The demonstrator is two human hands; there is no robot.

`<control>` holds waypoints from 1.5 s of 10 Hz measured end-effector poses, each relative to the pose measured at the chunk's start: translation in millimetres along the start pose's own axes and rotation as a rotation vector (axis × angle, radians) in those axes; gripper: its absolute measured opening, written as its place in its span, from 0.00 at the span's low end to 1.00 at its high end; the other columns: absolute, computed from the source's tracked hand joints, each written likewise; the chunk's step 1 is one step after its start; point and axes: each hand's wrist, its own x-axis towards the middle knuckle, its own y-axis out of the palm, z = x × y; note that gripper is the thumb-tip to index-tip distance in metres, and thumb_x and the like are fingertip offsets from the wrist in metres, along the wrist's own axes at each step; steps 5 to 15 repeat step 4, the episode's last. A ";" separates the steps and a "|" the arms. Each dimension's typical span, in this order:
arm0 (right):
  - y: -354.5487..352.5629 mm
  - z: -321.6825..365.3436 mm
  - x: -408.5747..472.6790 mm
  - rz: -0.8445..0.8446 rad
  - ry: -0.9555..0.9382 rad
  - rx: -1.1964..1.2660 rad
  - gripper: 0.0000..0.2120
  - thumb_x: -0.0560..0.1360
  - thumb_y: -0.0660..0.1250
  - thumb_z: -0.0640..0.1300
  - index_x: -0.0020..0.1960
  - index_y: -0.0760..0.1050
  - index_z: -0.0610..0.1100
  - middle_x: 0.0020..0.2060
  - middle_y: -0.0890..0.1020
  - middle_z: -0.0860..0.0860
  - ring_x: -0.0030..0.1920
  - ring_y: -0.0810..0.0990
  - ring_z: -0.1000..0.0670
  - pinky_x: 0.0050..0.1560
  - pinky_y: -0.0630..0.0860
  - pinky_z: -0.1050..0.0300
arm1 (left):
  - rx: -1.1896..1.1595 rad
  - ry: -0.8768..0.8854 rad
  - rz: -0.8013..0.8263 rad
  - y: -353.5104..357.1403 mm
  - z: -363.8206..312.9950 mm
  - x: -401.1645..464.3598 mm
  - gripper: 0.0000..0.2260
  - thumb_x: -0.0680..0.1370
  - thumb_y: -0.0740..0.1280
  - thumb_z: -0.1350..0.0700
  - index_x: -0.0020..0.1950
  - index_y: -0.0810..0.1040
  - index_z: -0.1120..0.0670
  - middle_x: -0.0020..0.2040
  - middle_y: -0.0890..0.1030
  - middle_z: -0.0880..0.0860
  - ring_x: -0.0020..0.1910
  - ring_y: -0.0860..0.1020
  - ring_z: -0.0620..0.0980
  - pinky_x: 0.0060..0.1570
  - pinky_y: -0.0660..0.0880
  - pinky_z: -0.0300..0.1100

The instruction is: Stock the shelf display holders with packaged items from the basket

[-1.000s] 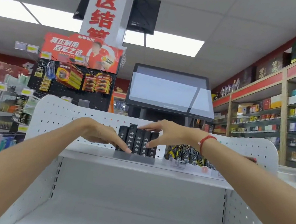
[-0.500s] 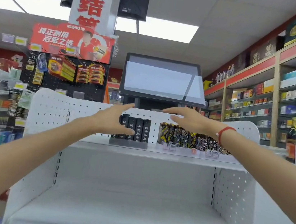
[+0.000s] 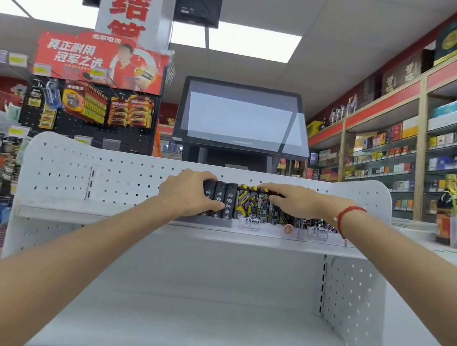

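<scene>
A row of black packs with white lettering (image 3: 224, 201) stands upright on the top shelf (image 3: 128, 222) of a white pegboard display. My left hand (image 3: 189, 194) grips the left end of that row, fingers over the top and thumb across the front. Right beside it, touching, stands a row of black-and-yellow patterned packs (image 3: 249, 207). My right hand (image 3: 293, 200) rests flat on the tops of the patterned packs, fingers stretched leftward. A red cord circles that wrist. The basket is out of view.
Small price tags (image 3: 249, 223) sit on the shelf's front lip. The lower shelf (image 3: 201, 329) lies below. A checkout screen (image 3: 243, 116) rises behind the display. A battery rack (image 3: 91, 102) hangs at the left, and stocked wall shelves (image 3: 443, 143) run along the right.
The black packs have slid right and now touch the patterned row. My left hand closed round their left end, and my right hand came down onto the patterned packs.
</scene>
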 end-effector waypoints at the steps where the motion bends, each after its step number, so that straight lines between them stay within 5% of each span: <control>1: 0.6 1.3 0.3 0.008 -0.024 0.005 0.22 0.83 0.49 0.46 0.77 0.53 0.52 0.72 0.65 0.46 0.61 0.70 0.47 0.61 0.64 0.56 | -0.005 -0.044 0.063 -6.6 -2.2 -2.9 0.41 0.69 0.72 0.38 0.76 0.56 0.45 0.69 0.72 0.51 0.64 0.72 0.56 0.57 0.71 0.49; 2: 1.2 -2.5 -4.6 -0.063 -0.052 0.034 0.23 0.82 0.53 0.47 0.77 0.53 0.52 0.75 0.61 0.48 0.73 0.61 0.45 0.71 0.58 0.49 | -0.186 -0.106 0.137 -17.5 7.4 -7.6 0.43 0.66 0.76 0.41 0.74 0.59 0.52 0.69 0.71 0.51 0.64 0.72 0.53 0.61 0.70 0.48; 3: 0.1 -4.6 -16.8 -0.196 -0.059 0.073 0.23 0.81 0.56 0.48 0.75 0.57 0.54 0.74 0.63 0.51 0.73 0.63 0.46 0.70 0.62 0.46 | -0.223 -0.047 0.176 -24.9 18.2 -15.1 0.39 0.67 0.76 0.42 0.72 0.63 0.49 0.69 0.71 0.49 0.64 0.71 0.51 0.64 0.69 0.48; 4: -3.6 -5.9 -45.2 -0.393 -0.114 0.116 0.22 0.80 0.59 0.47 0.73 0.63 0.53 0.72 0.67 0.52 0.71 0.65 0.48 0.69 0.63 0.48 | -0.276 0.029 0.137 -35.9 29.3 -28.5 0.40 0.69 0.75 0.44 0.75 0.59 0.47 0.76 0.61 0.46 0.73 0.62 0.49 0.70 0.61 0.50; 15: -3.6 -5.9 -45.2 -0.393 -0.114 0.116 0.22 0.80 0.59 0.47 0.73 0.63 0.53 0.72 0.67 0.52 0.71 0.65 0.48 0.69 0.63 0.48 | -0.276 0.029 0.137 -35.9 29.3 -28.5 0.40 0.69 0.75 0.44 0.75 0.59 0.47 0.76 0.61 0.46 0.73 0.62 0.49 0.70 0.61 0.50</control>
